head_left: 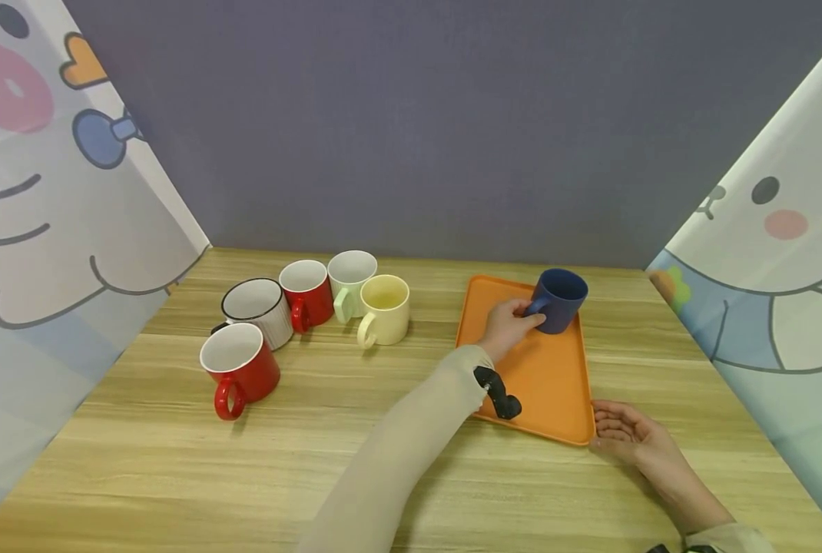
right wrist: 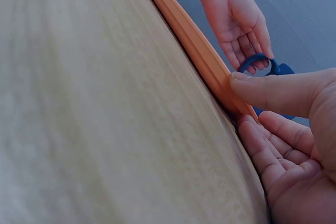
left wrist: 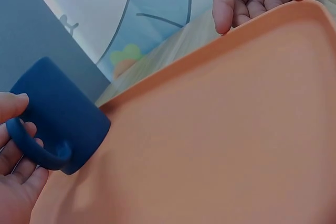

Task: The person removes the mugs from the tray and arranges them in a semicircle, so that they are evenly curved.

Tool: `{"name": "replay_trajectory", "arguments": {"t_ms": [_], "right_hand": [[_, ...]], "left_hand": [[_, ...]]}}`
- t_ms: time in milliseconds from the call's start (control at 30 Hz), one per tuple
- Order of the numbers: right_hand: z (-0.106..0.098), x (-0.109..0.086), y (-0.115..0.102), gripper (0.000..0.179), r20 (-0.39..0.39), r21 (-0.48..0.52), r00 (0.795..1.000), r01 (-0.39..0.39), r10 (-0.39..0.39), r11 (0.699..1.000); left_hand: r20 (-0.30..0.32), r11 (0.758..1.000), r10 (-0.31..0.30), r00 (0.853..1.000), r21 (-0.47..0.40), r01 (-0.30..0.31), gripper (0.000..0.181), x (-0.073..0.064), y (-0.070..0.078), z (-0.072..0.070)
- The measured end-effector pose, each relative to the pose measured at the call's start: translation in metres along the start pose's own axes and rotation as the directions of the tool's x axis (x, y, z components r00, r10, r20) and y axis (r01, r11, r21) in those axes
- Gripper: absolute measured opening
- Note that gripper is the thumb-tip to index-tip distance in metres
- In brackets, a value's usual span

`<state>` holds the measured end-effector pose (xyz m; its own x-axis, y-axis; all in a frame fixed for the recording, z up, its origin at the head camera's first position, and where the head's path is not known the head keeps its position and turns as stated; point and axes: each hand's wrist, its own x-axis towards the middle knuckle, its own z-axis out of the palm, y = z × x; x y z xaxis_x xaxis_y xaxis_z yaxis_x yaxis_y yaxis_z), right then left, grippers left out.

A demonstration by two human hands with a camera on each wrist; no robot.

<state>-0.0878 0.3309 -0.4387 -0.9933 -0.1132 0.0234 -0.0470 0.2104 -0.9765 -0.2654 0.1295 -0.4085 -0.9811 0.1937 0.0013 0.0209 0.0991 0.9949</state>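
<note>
My left hand (head_left: 510, 329) reaches across the orange tray (head_left: 538, 392) and pinches the handle of a dark blue mug (head_left: 565, 301). The mug has its mouth up and overlaps the tray's far right corner in the head view. In the left wrist view, thumb and fingers meet at the mug's handle (left wrist: 39, 153), with a shadow on the tray below it. Beside the tray's near right corner, my right hand (head_left: 639, 442) touches the outer edge with thumb and fingertips. Its fingers are loosely bent in the right wrist view, the thumb (right wrist: 278, 92) extended along the rim.
Several mugs stand in a group at left: a red mug (head_left: 248, 369) in front, a white black-rimmed mug (head_left: 266, 307), another red mug (head_left: 312, 293), a pale green mug (head_left: 352, 276) and a yellow mug (head_left: 386, 311). A grey panel (head_left: 425, 130) borders the wooden table's back.
</note>
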Motion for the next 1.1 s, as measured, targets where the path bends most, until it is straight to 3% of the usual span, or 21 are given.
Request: {"name": "replay_trajectory", "arguments": {"t_ms": [300, 500, 767, 1100], "right_hand": [[0.001, 0.000, -0.001, 0.053, -0.004, -0.005, 1.000, -0.004, 0.004, 1.000], [0.001, 0.001, -0.001, 0.053, 0.001, 0.007, 1.000, 0.010, -0.010, 1.000], [0.001, 0.000, -0.001, 0.052, 0.008, 0.015, 1.000, 0.015, -0.015, 1.000], [0.001, 0.000, -0.001, 0.052, -0.005, 0.004, 1.000, 0.003, -0.003, 1.000]], "left_hand": [[-0.005, 1.000, -0.011, 1.000, -0.005, 0.011, 0.026, -0.005, 0.002, 0.006], [0.029, 1.000, -0.026, 0.999, -0.005, 0.026, 0.028, -0.010, 0.005, 0.006], [0.122, 0.985, -0.052, 0.991, -0.158, 0.071, 0.029, -0.019, 0.004, -0.002], [0.164, 0.974, -0.030, 0.986, -0.216, 0.065, 0.026, -0.029, 0.009, -0.014]]}}
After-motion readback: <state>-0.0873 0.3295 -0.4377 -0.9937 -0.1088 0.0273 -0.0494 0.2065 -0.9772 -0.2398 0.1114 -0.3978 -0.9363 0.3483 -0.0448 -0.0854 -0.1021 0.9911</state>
